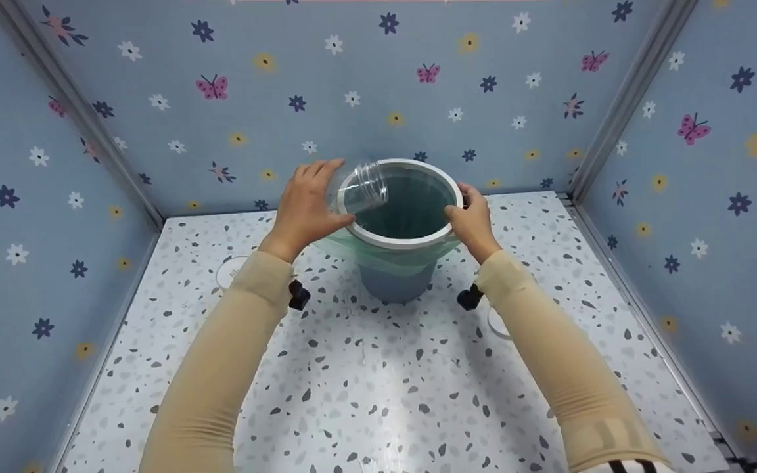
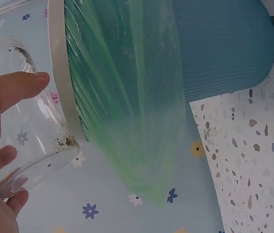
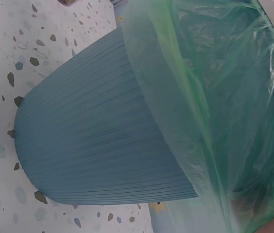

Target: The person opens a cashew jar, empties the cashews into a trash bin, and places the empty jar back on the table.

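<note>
My left hand (image 1: 306, 207) grips a clear jar (image 1: 368, 184), tipped with its threaded mouth over the opening of a blue trash bin (image 1: 397, 286). Dark crumbs (image 2: 68, 141) cling inside the jar near its base in the left wrist view. A green trash bag (image 1: 388, 259) lines the bin and hangs over its outside, under a white rim ring (image 1: 401, 244). On the right side, my right hand (image 1: 474, 223) holds the rim, thumb on top and fingers outside. The bin stands upright; its bottom inside cannot be made out.
A clear round lid-like piece (image 1: 226, 270) lies on the speckled tabletop (image 1: 378, 387) beside the left forearm. Partly hidden by the right forearm is a white round object (image 1: 498, 322). A flowered wall (image 1: 352, 72) rises behind the bin, with side walls left and right.
</note>
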{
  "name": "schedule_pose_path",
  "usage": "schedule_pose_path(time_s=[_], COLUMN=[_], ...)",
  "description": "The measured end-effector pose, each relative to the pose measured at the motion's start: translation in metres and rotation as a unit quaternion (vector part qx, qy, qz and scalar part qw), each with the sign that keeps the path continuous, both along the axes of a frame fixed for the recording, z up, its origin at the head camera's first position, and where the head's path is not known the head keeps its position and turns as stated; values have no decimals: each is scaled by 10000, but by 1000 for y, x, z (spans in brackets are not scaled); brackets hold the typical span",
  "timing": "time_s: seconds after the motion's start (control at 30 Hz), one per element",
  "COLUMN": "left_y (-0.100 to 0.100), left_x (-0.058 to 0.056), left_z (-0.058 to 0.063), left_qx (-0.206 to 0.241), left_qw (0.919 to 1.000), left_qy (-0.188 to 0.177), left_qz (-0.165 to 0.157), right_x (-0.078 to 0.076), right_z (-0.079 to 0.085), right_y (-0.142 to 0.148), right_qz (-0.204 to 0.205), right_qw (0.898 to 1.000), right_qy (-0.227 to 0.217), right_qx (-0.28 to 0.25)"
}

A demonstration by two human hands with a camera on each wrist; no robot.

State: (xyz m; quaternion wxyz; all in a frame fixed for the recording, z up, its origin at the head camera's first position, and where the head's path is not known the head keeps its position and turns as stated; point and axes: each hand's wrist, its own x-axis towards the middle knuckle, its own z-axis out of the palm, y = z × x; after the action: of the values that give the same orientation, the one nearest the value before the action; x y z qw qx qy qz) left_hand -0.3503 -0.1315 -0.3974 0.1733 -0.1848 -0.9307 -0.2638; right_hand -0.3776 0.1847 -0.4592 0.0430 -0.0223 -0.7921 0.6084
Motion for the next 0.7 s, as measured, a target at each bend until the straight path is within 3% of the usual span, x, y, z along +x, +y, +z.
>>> schedule_pose_path(time_s=[0.4, 0.7], left_y=[-13, -19], left_x=[8, 13], left_z=[-8, -20], left_qx=[734, 1422], left_qw=[9972, 9895], left_qy=[72, 221], left_qz=[121, 141], right_x=[-1, -1], right_z=[0, 0], right_y=[1, -1], right_qz=[8, 10], right_qw=[9999, 9999], right_qy=[136, 98], right_qx=[24, -23])
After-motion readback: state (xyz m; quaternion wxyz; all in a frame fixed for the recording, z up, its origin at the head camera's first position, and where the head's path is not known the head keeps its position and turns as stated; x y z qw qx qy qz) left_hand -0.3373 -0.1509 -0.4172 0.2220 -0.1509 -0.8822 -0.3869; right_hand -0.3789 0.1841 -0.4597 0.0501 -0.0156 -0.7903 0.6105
